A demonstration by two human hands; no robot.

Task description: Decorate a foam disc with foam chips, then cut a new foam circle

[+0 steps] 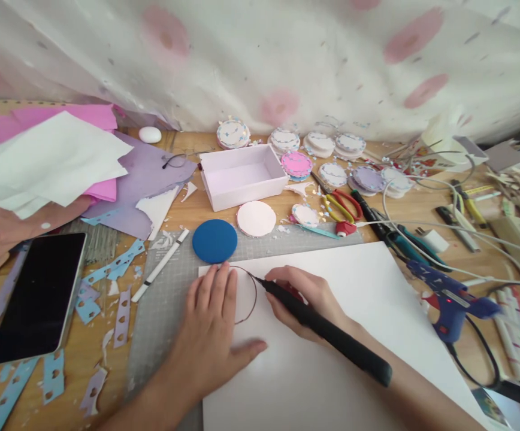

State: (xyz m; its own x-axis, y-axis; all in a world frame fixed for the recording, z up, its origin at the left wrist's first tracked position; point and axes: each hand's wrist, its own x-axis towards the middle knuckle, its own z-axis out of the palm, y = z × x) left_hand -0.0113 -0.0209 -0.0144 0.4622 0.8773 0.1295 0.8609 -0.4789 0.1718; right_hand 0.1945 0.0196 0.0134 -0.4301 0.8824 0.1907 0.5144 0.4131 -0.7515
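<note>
- Black pen-like tool (354, 350): gripped near its tip by the right hand (316, 296); probably light, rigid, steadiest there.
- White board (377, 305): beneath both hands' fingers; likely light, stiff, dentable; best held flat.
- Left hand (210, 335): fingers extended, thumb apart.
- Blue disc (215, 240): just beyond left fingertips.

The wooden table (183, 211) (quite cluttered) bears a phone (39, 296), box (242, 178) and mat (157, 335).

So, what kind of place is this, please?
Probably a home craft table: there is a blue glue gun, a grey cutting mat and many small decorated discs.
</note>
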